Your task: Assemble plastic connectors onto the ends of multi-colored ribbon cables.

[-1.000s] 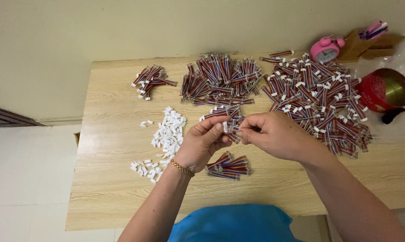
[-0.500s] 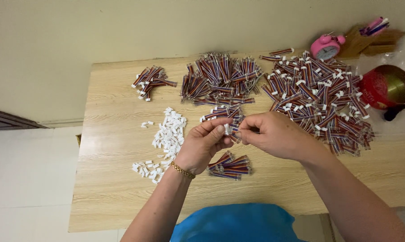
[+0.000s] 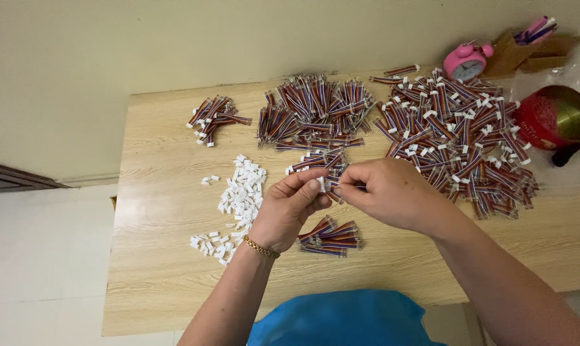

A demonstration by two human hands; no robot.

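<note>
Just left of the left hand (image 3: 290,208) lies a heap of white connectors (image 3: 242,192). Both hands pinch one connector (image 3: 321,184) on a striped wire bundle (image 3: 333,182); the right hand (image 3: 392,192) grips the wires. Misaligned wires could bend instead of seating.

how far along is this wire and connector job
Done, apparently: the large heap of capped wire bundles on the right carries white ends. In hand: the left hand and right hand pinch one wire piece between them. Left: the uncapped wire pile and loose white connectors.
</note>
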